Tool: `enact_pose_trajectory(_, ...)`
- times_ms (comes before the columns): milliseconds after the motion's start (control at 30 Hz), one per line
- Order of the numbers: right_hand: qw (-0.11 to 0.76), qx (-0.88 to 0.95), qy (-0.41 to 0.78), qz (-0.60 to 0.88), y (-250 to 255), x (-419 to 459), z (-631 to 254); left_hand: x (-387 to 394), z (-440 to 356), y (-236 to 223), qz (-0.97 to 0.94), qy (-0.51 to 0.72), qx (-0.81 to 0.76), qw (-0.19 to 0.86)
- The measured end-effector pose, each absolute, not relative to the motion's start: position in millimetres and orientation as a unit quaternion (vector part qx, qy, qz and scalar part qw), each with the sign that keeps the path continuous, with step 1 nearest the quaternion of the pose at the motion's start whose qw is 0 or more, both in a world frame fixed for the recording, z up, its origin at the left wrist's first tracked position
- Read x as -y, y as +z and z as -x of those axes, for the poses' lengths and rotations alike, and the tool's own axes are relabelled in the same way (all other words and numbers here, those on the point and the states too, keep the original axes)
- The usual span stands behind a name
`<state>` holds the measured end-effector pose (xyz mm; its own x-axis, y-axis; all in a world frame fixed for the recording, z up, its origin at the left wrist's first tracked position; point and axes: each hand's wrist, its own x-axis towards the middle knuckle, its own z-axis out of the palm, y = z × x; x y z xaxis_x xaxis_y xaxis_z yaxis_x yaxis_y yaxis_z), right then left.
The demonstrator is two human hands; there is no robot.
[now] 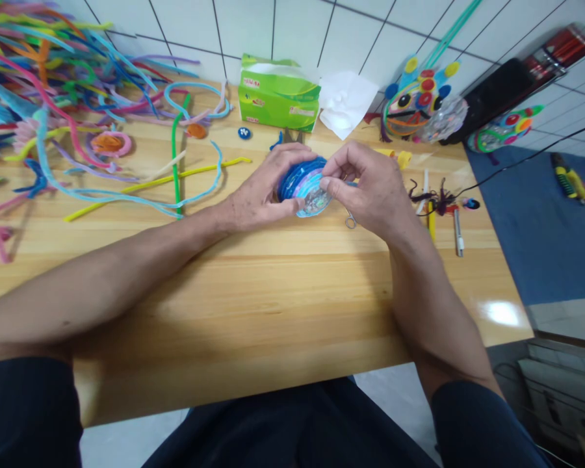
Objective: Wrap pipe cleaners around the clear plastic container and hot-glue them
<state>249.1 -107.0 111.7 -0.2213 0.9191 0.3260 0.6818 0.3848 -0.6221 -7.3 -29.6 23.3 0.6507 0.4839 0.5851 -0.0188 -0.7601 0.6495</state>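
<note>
My left hand (268,188) is wrapped round a rounded clear plastic piece, like a bottle part, wound with dark blue, purple and light blue pipe cleaners (299,179). Its bare, shiny clear end faces right and down. At that end my right hand (368,185) has thumb and forefinger pinched together against the light blue winding. What lies between those fingertips is too small to make out. A finger ring of a pair of scissors (351,221) shows just below my right hand. Behind the wound piece, dark plier-like jaws (292,136) are partly hidden.
Tangled colourful pipe cleaners (78,84) cover the table's left. Along the tiled wall stand a green tissue pack (279,97), a crumpled white tissue (346,101) and a decorated craft face (412,107). To the right lie a utility knife (459,234) and a dark thin-legged tangle (441,198).
</note>
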Motion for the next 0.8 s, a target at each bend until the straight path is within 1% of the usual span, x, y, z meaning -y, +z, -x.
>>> enact_pose_trajectory(433, 0.337, 0.759, 0.172, 0.529, 110.8, 107.6, -247.7, 31.7, 8.2, 27.9, -0.846, 0.393, -0.15, 0.327)
enact_pose_trajectory(633, 0.337, 0.764, 0.168, 0.524, 110.5, 107.1, -247.4, 32.1, 8.7, 25.0, -0.86, 0.392, -0.141, 0.295)
enact_pose_trajectory(800, 0.335, 0.766, 0.165, 0.523, 109.1, 106.9, -247.6, 30.4, 9.0, 21.4, -0.862, 0.392, -0.135, 0.291)
